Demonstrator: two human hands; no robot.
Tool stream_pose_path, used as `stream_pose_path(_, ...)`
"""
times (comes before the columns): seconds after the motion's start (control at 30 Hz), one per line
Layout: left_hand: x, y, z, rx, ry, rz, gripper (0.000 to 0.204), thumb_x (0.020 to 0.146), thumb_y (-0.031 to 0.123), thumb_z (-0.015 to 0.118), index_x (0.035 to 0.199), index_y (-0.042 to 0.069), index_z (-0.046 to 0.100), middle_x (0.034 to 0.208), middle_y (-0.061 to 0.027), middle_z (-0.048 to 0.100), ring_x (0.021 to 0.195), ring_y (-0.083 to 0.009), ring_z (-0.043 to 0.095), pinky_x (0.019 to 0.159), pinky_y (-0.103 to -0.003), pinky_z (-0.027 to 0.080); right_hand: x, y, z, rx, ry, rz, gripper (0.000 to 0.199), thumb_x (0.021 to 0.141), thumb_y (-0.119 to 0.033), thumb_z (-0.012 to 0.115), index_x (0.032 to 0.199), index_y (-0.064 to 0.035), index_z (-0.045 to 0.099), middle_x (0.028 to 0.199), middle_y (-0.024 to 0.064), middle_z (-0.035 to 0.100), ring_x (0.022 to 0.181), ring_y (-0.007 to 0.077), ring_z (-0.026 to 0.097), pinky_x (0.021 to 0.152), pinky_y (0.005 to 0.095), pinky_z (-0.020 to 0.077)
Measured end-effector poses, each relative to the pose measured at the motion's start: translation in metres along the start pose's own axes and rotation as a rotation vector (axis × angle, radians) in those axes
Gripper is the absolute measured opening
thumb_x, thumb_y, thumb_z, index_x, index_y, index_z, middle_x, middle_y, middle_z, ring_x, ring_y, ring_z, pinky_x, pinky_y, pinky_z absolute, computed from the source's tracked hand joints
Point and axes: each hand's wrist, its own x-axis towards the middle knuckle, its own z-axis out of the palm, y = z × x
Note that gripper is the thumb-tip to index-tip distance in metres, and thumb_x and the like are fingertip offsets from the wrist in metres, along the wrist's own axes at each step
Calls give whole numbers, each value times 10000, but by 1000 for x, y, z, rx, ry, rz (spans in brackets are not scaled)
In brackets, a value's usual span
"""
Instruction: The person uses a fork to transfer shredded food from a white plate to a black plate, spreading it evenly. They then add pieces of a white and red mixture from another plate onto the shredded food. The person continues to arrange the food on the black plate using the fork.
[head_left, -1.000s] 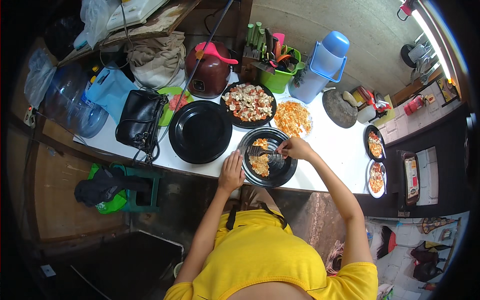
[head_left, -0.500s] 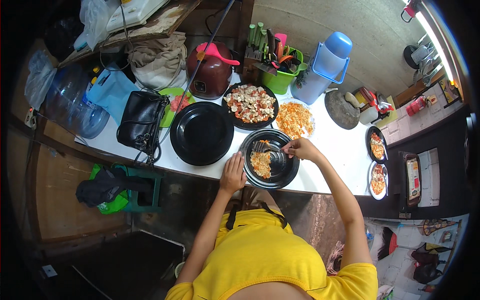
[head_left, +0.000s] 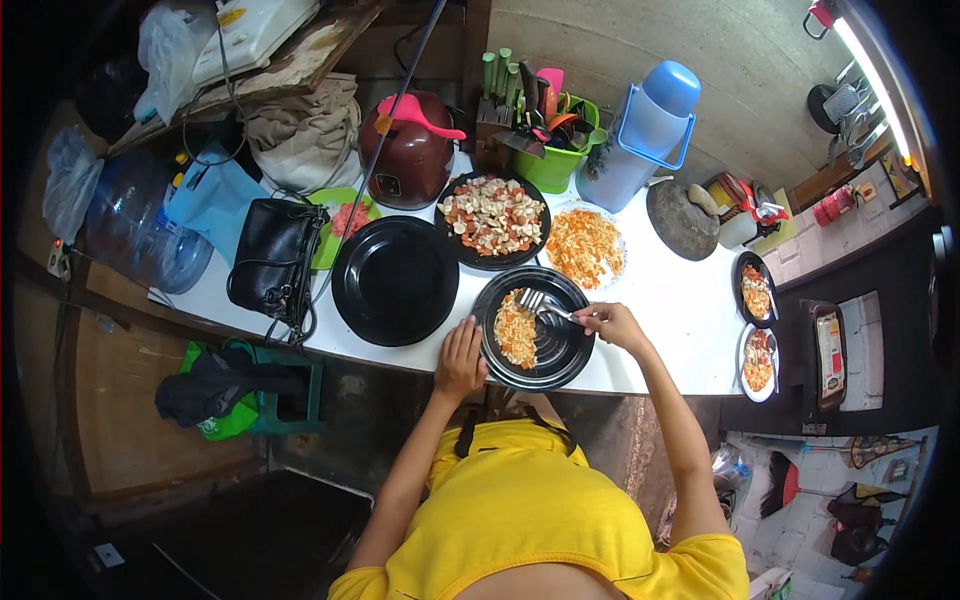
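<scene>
Plate (head_left: 545,345) of ridged black sits at the near edge of our white counter (head_left: 660,300), partly filled: orange food (head_left: 516,330) covers only its left side. Our right hand (head_left: 610,322) pinches a fork (head_left: 540,305) over it; our left hand (head_left: 460,358), fingers flat and open, steadies its rim.

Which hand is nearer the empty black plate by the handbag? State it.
Left. The left hand rests at the counter edge just right of the empty black plate; the right hand, holding a fork, is farther right, past the food plate.
</scene>
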Motion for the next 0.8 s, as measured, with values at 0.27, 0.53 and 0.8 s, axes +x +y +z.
stream_pose_path(0.27,1,3,-2,0,-29,-23,501,909,226,378,1308,-64,468,1396,-249,446,1296,-392,431,1078,-496,328,-2,13,-1,98,-5,-1,202,891,-193,650,1049,-101,734,675,-5,677,514,36,498,490,237,405)
stream_pose_path(0.53,1,3,-4,4,-52,-28,512,924,253,390,1324,-60,457,1405,-249,436,1305,-384,427,1083,-500,325,-6,15,-5,140,-27,15,217,913,-182,639,1077,-61,713,677,-10,649,507,37,470,444,208,358)
stream_pose_path(0.8,-1,1,-3,15,-60,-25,508,923,246,394,1323,-61,457,1404,-247,438,1308,-380,427,1084,-501,325,-29,12,-16,125,16,76,196,896,-180,665,1040,-65,729,663,-11,646,499,35,449,444,218,355)
